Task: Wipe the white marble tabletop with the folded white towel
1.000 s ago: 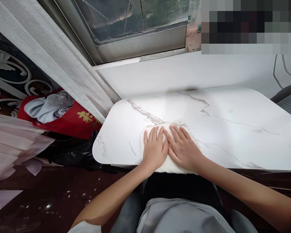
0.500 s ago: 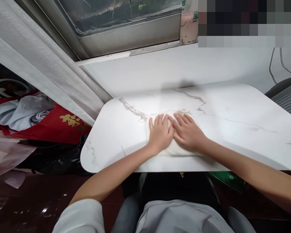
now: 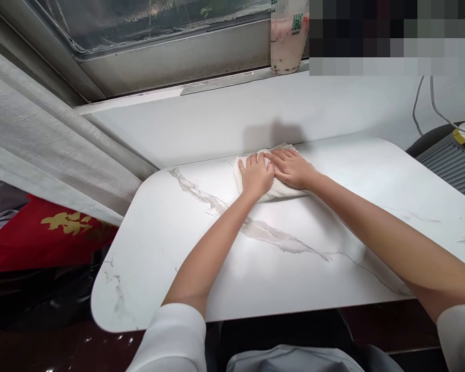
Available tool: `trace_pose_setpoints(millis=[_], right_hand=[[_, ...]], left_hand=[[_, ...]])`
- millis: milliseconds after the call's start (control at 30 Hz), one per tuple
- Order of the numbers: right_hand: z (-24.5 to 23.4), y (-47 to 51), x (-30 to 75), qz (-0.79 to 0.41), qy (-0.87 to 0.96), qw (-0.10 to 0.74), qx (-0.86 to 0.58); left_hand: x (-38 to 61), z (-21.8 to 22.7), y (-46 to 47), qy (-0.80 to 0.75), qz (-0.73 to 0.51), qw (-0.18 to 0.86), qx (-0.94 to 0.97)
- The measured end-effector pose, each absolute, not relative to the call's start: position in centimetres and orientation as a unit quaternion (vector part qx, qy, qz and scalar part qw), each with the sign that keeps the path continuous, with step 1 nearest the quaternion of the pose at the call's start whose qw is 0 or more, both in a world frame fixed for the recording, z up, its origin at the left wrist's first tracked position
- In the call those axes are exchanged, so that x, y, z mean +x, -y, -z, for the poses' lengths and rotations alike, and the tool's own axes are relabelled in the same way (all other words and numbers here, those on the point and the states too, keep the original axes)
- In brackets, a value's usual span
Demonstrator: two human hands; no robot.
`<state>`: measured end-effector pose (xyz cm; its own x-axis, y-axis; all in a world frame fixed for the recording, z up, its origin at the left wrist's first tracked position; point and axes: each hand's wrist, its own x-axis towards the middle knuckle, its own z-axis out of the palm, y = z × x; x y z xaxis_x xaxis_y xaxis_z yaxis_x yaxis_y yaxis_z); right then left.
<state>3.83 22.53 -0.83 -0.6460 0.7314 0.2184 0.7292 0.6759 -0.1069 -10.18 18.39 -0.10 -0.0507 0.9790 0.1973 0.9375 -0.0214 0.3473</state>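
A folded white cloth [image 3: 282, 191] lies on the white marble-patterned table [image 3: 170, 253], close to its far edge. My left hand [image 3: 256, 174] presses flat on the cloth's left part, fingers spread and pointing away from me. My right hand [image 3: 290, 166] rests flat on the right part, its fingers stretched toward the upper left. The two hands nearly meet at the middle of the cloth. Neither one wraps round it. What lies under the palms is hidden.
On the window sill behind stands a plastic cup [image 3: 289, 44] with pinkish contents. A pale curtain [image 3: 50, 124] hangs at the left, with a red bag [image 3: 58, 232] below it. A ribbed grey object [image 3: 453, 165] and a cable [image 3: 432, 98] are at the right.
Both hands have slid the cloth forward, from near the table's front edge to near its back edge. My arms are stretched out further. The view has shifted as well.
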Motion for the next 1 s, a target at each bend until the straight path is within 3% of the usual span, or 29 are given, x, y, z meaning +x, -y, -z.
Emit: trace_pose_setpoints(millis=[533,1000], right_hand=[[1.2,-25.1,4.8,0.005,0.885,0.170,-0.434],[0.9,-13.1,9.0,0.038,0.920,0.164,-0.355]], left_hand=[[-9.2,-0.1,-21.3,-0.690,-0.206,0.052,0.692],[-6.3,-0.1,-9.3,-0.683,-0.166,0.085,0.706]])
